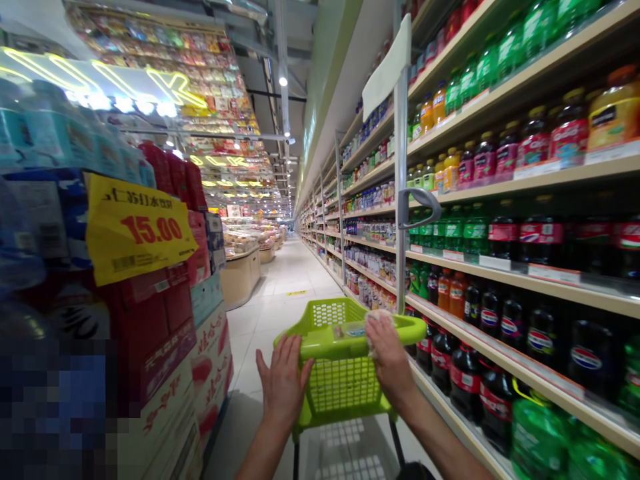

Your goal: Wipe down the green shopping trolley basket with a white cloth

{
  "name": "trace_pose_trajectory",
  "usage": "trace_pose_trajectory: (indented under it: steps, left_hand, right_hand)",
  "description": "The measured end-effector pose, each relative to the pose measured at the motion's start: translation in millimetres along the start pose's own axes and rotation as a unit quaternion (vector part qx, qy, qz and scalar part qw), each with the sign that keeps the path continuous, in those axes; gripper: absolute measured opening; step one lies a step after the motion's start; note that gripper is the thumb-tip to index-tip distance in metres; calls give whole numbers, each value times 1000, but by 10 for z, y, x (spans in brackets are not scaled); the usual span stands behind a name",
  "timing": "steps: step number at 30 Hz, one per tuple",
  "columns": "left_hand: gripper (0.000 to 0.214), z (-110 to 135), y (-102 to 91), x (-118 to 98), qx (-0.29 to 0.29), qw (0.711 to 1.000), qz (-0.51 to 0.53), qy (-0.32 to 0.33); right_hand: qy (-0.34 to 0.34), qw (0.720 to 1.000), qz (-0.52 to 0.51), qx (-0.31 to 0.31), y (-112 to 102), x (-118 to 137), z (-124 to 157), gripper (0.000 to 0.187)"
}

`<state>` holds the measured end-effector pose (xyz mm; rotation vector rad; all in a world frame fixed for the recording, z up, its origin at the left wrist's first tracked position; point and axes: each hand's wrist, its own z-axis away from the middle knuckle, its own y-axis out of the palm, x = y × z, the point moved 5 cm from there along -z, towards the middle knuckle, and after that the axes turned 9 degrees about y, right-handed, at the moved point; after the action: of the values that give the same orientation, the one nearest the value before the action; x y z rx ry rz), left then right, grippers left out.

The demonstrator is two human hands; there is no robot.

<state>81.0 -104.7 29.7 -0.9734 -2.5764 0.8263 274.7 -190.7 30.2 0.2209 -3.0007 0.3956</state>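
A lime-green shopping cart (345, 393) with a perforated basket stands before me in the aisle. My left hand (283, 383) lies on the left end of its handle, fingers stretched forward and thumb apart. On the right part of the handle, my right hand (387, 360) presses a crumpled white cloth (379, 320), perhaps a wipe, under its fingers. A clear panel with a label (356, 330) sits in the middle of the handle, just left of that cloth.
Shelves of soda bottles (530, 230) line the right side, close to the cart. A metal post with a grey hook-shaped handle (420, 207) stands there. At left are stacked drink boxes (165, 320) with a yellow price sign (140, 230). The tiled floor (287, 267) runs ahead past display counters (243, 273).
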Motion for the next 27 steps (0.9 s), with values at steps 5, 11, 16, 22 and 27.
trace_pose_trajectory:
  steps: [5,11,16,22,27]
  left_hand:
    - [34,-5,6,19,5,1000,-7,8]
    - [33,2,12,66,6,1000,5,6]
    - [28,-135,-79,134,70,995,61,17]
    - [24,-215,-171,53,99,992,72,-4]
    - [31,-156,-136,-271,109,989,101,2]
  right_hand:
    - [-60,997,-34,20,156,390,18,50]
    - [2,1000,-8,4,23,65,-5,51]
    - [-54,997,-53,15,183,355,40,54]
    - [-49,994,-94,20,221,161,48,50]
    - [-27,993,-109,43,148,-285,4,42]
